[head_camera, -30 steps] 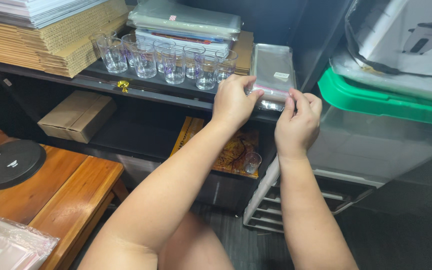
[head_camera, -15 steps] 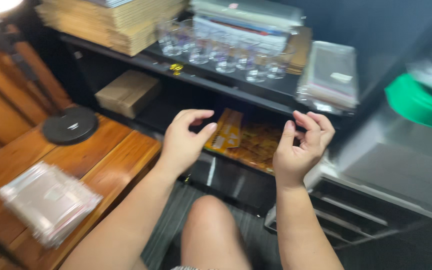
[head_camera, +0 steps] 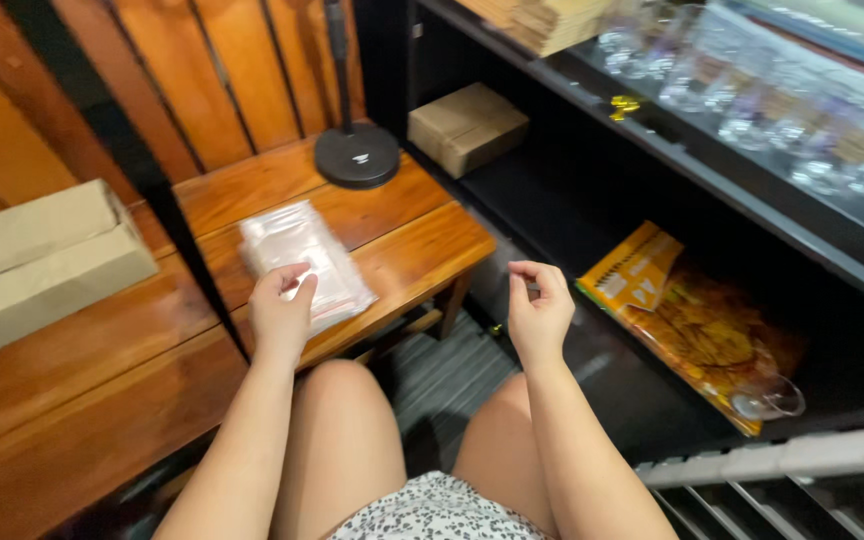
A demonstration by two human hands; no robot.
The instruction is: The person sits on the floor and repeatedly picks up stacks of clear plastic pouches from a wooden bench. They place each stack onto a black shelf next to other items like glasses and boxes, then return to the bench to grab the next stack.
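left hand (head_camera: 282, 305) pinches the top of the clear bag stack (head_camera: 302, 262) on the wooden desk (head_camera: 402, 240); right hand (head_camera: 538, 305) hangs loosely curled, holding nothing.

A round black lamp base (head_camera: 356, 158) sits at the far edge of the wooden desk (head_camera: 422, 245). A cardboard box (head_camera: 37, 258) rests at its left. On the lower shelf (head_camera: 552, 190), another small box (head_camera: 467, 125) and a yellow booklet (head_camera: 635, 268); glasses (head_camera: 752, 110) line the upper shelf.

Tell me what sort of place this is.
Probably a small home packing or storage corner: a stack of clear plastic bags under the left hand on a wooden bench, drinking glasses lined on a black shelf, and cardboard boxes.
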